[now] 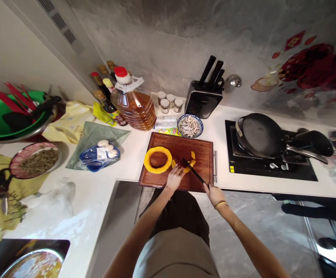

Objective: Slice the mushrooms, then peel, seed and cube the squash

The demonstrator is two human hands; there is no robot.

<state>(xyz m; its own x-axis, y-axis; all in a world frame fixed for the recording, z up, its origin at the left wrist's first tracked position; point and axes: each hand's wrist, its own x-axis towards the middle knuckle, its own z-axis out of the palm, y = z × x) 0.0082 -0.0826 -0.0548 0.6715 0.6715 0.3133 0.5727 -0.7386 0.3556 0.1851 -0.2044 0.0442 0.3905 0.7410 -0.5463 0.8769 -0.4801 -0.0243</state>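
On a brown wooden cutting board [182,144] lies a thick ring of orange pumpkin [149,160], whole and hollow in the middle. To its right, my left hand [176,177] presses with bent fingers on a pumpkin piece [174,163]. My right hand [215,194], with a gold bracelet at the wrist, is closed round the handle of a dark kitchen knife [195,172]. The blade points up and left, lying across the pumpkin pieces just right of my left fingers. A small loose pumpkin chunk [193,155] sits beyond the blade.
Behind the board stand a bowl of sliced mushrooms [190,126], a knife block [204,100] and a large oil jug [135,106]. A frying pan [260,133] rests on the stove at right. Packaged mushrooms [100,154], a patterned bowl [34,160] and scissors [0,183] lie left.
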